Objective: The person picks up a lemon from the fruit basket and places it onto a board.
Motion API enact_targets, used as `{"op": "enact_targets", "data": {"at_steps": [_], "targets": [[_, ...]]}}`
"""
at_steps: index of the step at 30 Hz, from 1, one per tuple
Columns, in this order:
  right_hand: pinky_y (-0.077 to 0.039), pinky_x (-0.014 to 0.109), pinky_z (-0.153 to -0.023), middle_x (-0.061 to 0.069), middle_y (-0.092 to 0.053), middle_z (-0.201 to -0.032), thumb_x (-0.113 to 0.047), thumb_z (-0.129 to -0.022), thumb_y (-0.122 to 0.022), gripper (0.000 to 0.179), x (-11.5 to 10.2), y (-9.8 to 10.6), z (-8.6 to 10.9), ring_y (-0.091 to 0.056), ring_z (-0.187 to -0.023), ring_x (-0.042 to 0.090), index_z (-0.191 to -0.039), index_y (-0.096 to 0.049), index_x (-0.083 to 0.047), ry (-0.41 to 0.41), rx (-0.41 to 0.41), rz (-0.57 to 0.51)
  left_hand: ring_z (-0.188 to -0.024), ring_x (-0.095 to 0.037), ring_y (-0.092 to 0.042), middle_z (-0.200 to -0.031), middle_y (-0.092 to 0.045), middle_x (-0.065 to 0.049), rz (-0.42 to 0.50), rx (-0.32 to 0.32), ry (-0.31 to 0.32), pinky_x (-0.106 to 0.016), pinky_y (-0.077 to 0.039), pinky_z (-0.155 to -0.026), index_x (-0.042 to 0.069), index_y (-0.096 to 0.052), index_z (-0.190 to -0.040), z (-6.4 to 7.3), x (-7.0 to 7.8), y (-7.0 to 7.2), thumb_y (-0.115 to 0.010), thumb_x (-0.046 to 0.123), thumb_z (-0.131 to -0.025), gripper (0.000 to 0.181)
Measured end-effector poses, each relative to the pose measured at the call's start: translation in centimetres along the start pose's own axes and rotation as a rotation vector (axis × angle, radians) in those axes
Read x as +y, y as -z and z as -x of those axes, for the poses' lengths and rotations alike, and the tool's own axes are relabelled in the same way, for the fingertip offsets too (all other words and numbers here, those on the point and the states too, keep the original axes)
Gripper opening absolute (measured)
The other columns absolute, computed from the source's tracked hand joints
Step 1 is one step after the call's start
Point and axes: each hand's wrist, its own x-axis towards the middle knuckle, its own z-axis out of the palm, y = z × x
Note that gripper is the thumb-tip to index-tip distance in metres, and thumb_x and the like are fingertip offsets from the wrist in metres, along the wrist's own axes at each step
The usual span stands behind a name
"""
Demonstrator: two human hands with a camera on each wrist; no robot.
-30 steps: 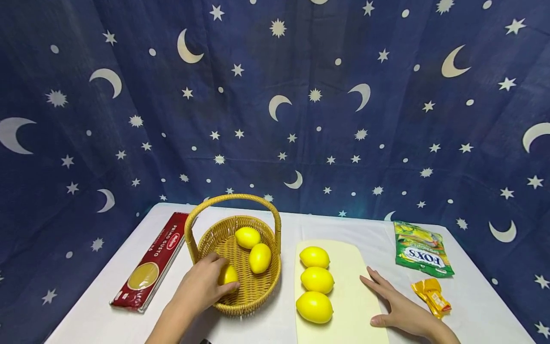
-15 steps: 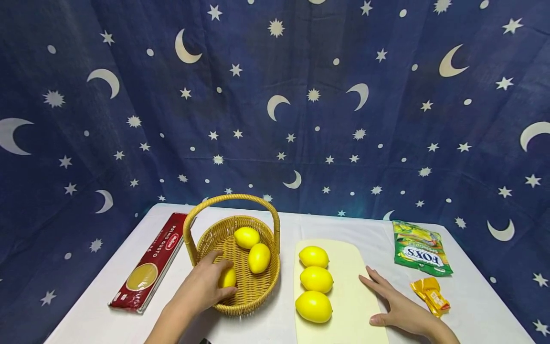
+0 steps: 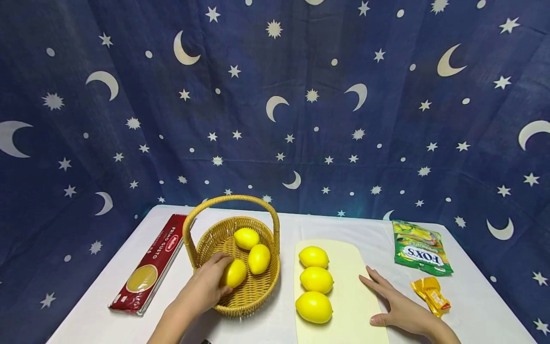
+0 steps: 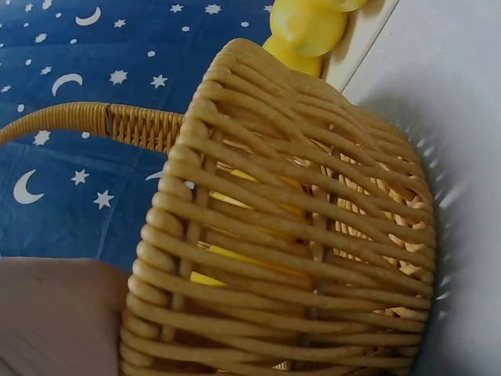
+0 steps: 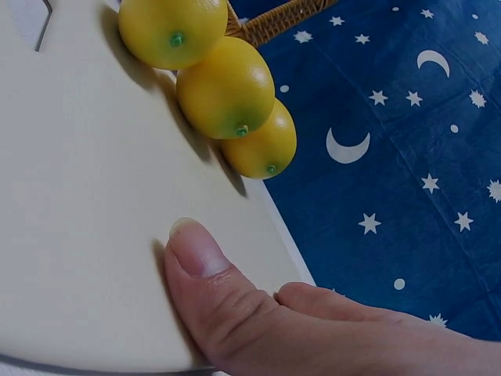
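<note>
My left hand (image 3: 207, 283) reaches over the near-left rim of the wicker basket (image 3: 253, 306) and grips a lemon (image 3: 234, 274), thumb on its near side and fingers over its far side. Two more lemons (image 3: 252, 249) lie in the basket beside it. From the left wrist view, the basket's woven side (image 4: 297, 258) hides most of that hand and the lemon. My right hand (image 3: 399, 306) rests with spread fingers on the right edge of a cream cutting board (image 3: 352, 286). On the board's left side, three lemons (image 3: 316, 280) stand in a row; their stem ends (image 5: 242, 131) show in the right wrist view.
Left of the basket lies a long red pasta packet (image 3: 150, 265). A green sweets bag (image 3: 422, 248) and a small orange packet (image 3: 431, 296) lie to the right of the board. The basket's tall handle (image 3: 234, 197) arches above it, and a starry blue cloth (image 3: 275, 143) hangs behind the table.
The gripped lemon has shifted slightly right and up in the head view, and more of it shows from under my left hand. My right hand and the lemons on the board stay put.
</note>
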Motion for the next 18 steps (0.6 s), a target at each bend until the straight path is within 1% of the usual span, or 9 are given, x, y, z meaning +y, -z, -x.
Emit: {"op": "enact_targets", "data": {"at_steps": [3,6,7,9,11,13,16,18], "targets": [[-0.014,0.076,-0.1,0.023,-0.004,-0.158,-0.046,-0.072,-0.075,0.094,-0.13,-0.01,-0.06,-0.006,-0.14,0.053,-0.149,-0.03,-0.019,-0.012,-0.005,-0.006,-0.107,-0.025,-0.06,-0.118,-0.059,-0.008,0.001,0.02,-0.036,-0.046,-0.049,-0.094,0.007,-0.063,-0.121,0.04,-0.09,-0.05,-0.076,-0.005,-0.069,0.055],[-0.013,0.076,-0.101,0.023,-0.004,-0.158,-0.045,-0.072,-0.075,0.094,-0.26,0.02,-0.11,-0.005,-0.14,0.053,-0.149,-0.03,-0.019,-0.019,-0.007,-0.015,-0.101,-0.023,-0.061,-0.113,-0.061,-0.007,0.0,0.04,-0.067,-0.044,-0.051,-0.091,0.011,-0.064,-0.12,0.08,-0.09,-0.07,-0.071,-0.013,-0.067,0.059],[-0.012,0.076,-0.101,0.023,-0.003,-0.158,-0.045,-0.072,-0.075,0.094,-0.3,0.01,-0.11,-0.004,-0.14,0.053,-0.149,-0.03,-0.018,-0.021,-0.009,-0.02,-0.1,-0.023,-0.062,-0.112,-0.061,-0.007,0.004,0.042,-0.067,-0.044,-0.051,-0.091,0.011,-0.064,-0.12,0.09,-0.1,-0.09,-0.072,-0.011,-0.068,0.058],[-0.012,0.076,-0.101,0.024,-0.003,-0.157,-0.045,-0.072,-0.075,0.093,-0.35,-0.03,-0.09,-0.004,-0.139,0.054,-0.149,-0.03,-0.018,-0.02,-0.013,-0.025,-0.099,-0.023,-0.062,-0.11,-0.062,-0.006,0.015,0.043,-0.051,-0.045,-0.051,-0.089,0.011,-0.063,-0.119,0.08,-0.12,-0.21,-0.077,-0.003,-0.069,0.053],[-0.012,0.076,-0.101,0.024,-0.003,-0.157,-0.045,-0.072,-0.075,0.093,-0.4,-0.04,-0.07,-0.004,-0.139,0.054,-0.149,-0.03,-0.017,-0.025,-0.017,-0.029,-0.099,-0.024,-0.062,-0.109,-0.062,-0.006,0.028,0.036,-0.018,-0.046,-0.051,-0.088,0.011,-0.062,-0.118,0.01,-0.12,-0.4,-0.081,0.008,-0.07,0.052],[-0.012,0.076,-0.101,0.024,-0.002,-0.157,-0.044,-0.072,-0.076,0.093,-0.43,-0.04,-0.07,-0.003,-0.139,0.054,-0.149,-0.03,-0.017,-0.031,-0.019,-0.033,-0.099,-0.026,-0.062,-0.111,-0.063,-0.008,0.031,0.032,0.013,-0.047,-0.051,-0.087,0.011,-0.06,-0.119,-0.12,-0.13,-0.62,-0.084,0.018,-0.069,0.056],[-0.013,0.076,-0.1,0.024,-0.003,-0.157,-0.044,-0.072,-0.076,0.093,-0.44,-0.01,-0.05,-0.004,-0.139,0.055,-0.149,-0.031,-0.017,-0.032,-0.015,-0.032,-0.1,-0.031,-0.062,-0.114,-0.063,-0.013,0.021,0.026,0.037,-0.049,-0.051,-0.088,0.008,-0.057,-0.122,-0.32,-0.11,-0.88,-0.084,0.021,-0.069,0.061],[-0.013,0.076,-0.1,0.025,-0.003,-0.157,-0.043,-0.073,-0.075,0.093,-0.43,0.0,-0.05,-0.004,-0.139,0.055,-0.149,-0.031,-0.016,-0.025,-0.014,-0.031,-0.1,-0.031,-0.062,-0.114,-0.063,-0.014,0.015,0.018,0.037,-0.05,-0.051,-0.088,0.007,-0.057,-0.123,-0.44,-0.08,-0.96,-0.084,0.019,-0.069,0.061]]}}
